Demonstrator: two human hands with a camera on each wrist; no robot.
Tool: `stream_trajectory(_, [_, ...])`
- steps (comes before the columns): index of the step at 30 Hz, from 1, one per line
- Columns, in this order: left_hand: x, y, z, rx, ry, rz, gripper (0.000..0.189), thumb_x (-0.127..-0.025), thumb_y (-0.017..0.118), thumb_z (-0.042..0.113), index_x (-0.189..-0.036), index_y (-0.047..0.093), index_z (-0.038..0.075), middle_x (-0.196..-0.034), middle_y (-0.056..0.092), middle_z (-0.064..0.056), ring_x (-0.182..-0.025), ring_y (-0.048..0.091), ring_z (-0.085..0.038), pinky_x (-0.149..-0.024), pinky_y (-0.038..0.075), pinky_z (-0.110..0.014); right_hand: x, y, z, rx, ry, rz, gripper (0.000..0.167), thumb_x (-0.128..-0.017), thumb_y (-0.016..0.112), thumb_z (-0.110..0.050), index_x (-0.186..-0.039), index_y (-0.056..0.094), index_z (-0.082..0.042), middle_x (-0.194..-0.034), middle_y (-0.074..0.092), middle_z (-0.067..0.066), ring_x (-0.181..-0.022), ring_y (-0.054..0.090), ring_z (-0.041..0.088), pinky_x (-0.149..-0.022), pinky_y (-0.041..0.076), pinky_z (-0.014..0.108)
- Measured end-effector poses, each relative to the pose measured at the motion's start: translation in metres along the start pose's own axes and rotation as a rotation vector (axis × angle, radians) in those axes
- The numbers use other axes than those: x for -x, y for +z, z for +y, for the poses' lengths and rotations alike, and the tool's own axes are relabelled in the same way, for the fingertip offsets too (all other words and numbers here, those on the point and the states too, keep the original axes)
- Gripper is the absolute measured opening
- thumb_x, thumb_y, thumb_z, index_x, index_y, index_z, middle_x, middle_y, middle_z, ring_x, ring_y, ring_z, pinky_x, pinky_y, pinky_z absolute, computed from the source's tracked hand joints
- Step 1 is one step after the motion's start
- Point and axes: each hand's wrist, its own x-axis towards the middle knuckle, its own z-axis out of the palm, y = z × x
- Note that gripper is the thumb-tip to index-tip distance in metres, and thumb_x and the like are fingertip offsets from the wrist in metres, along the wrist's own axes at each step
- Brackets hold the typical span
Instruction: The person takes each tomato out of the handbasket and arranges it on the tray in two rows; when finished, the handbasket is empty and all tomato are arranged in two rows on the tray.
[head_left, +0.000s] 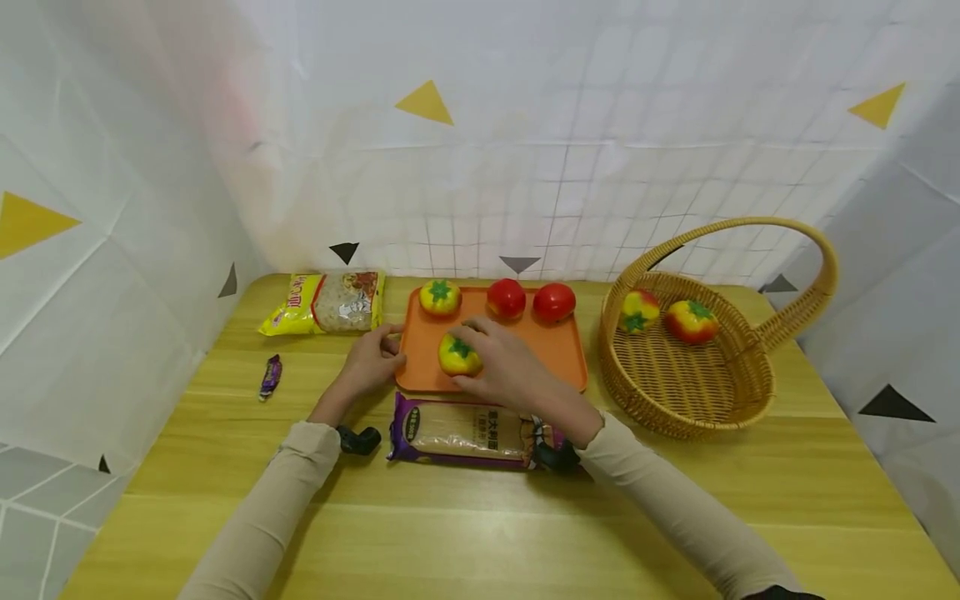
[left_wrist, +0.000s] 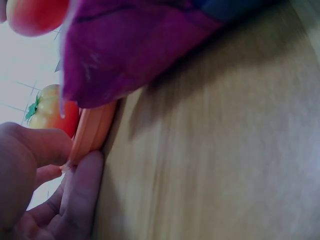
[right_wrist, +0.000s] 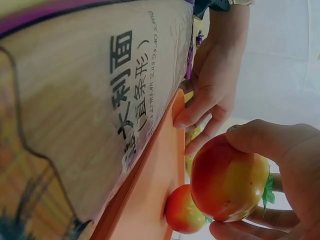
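I have my left hand (head_left: 369, 362) pinching the orange tray (head_left: 557, 353) at nine o'clock, my right hand (head_left: 508, 358) grasping a yellow-red tomato (head_left: 456, 357).

Soft shadows, pale glare on the tabletop (head_left: 457, 537), blurry left-wrist view.

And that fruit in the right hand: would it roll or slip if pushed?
The fruit could well roll, given its rounded sides, though the raised rim of the tray might stop it. Its shiny skin may be slightly slippery.
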Motion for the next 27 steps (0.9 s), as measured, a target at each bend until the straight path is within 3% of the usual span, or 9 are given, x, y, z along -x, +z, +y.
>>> stream_trajectory(9, [-0.002,-0.001,0.003,-0.003,0.011,0.005,0.053,-0.092,0.064,0.009,-0.144,0.052,0.007,-0.099,0.062,-0.014,-0.084,0.063,-0.025,-0.069,0.053,-0.035,-0.016,0.006,0.001,-0.001,0.042,-0.045,0.065,-0.084,0.081,-0.035,-0.140,0.057,-0.013,-0.130,0.055,0.009,-0.111,0.056,0.022,-0.095,0.051,0.038])
stream_trajectory(19, [0.001,0.000,-0.003,-0.002,-0.005,0.000,0.053,-0.094,0.065,0.009,-0.145,0.051,0.007,-0.100,0.061,-0.014,-0.084,0.063,-0.024,-0.068,0.053,-0.033,-0.036,0.017,0.002,0.058,0.017,-0.122,0.065,-0.084,0.081,-0.034,-0.139,0.058,-0.009,-0.134,0.055,0.013,-0.115,0.056,0.025,-0.100,0.047,0.038])
stream_trajectory(27, [0.001,0.000,0.000,-0.001,-0.009,-0.010,0.053,-0.094,0.065,0.010,-0.145,0.051,0.007,-0.101,0.061,-0.014,-0.087,0.063,-0.025,-0.071,0.054,-0.034,-0.044,0.029,0.008,0.081,0.060,-0.224,0.068,-0.086,0.079,-0.036,-0.143,0.054,-0.008,-0.132,0.054,0.012,-0.110,0.055,0.022,-0.094,0.049,0.034])
